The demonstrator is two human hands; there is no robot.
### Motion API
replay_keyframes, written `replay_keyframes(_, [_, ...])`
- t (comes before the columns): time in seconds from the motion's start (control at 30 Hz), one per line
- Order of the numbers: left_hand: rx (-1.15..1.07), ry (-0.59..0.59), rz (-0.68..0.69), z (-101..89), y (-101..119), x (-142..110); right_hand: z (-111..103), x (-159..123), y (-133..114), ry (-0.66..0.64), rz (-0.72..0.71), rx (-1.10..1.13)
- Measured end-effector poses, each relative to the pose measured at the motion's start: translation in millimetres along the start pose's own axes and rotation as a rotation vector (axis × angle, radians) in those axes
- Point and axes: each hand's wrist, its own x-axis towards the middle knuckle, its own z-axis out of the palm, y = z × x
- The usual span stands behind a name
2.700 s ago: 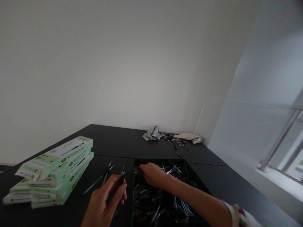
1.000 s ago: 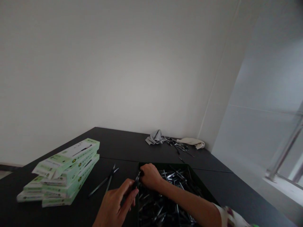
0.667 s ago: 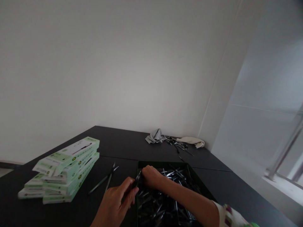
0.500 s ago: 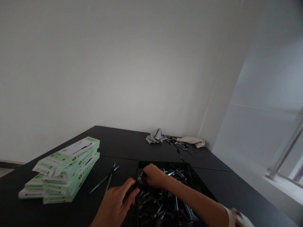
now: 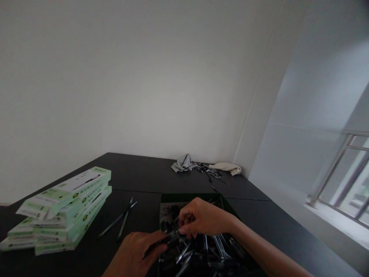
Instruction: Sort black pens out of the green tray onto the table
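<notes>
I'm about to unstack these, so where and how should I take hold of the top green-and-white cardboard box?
I'd grip the top box midway along its two long sides, coming from above: it is long and narrow, its upper face is uncovered, and the near end flap looks loose.

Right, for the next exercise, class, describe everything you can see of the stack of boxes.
The stack of boxes is pale green and white, apparently printed card. The boxes are long and slim, unevenly piled, with staggered ends; the top one pictures a dark pen. The stack rests on the black table, left of two crossed pens. The left hand isn't touching it.
</notes>
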Motion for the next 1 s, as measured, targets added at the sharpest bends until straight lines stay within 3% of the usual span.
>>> replay_keyframes(0.2, [0.004, 0.033, 0.055, 3.2, -3, 0, -4, -8, -7, -0.016, -0.005, 0.007])
replay_keyframes(0.63, [-0.011, 0.006, 0.087, 1.3, -2, 0, 2, -3, -18, -0.048, -0.087, -0.277])
replay_keyframes(1.0, [-0.061, -0.044, 0.045, -1.9, -1, 1, 20, -2, 8, 0.144, -0.039, 0.159])
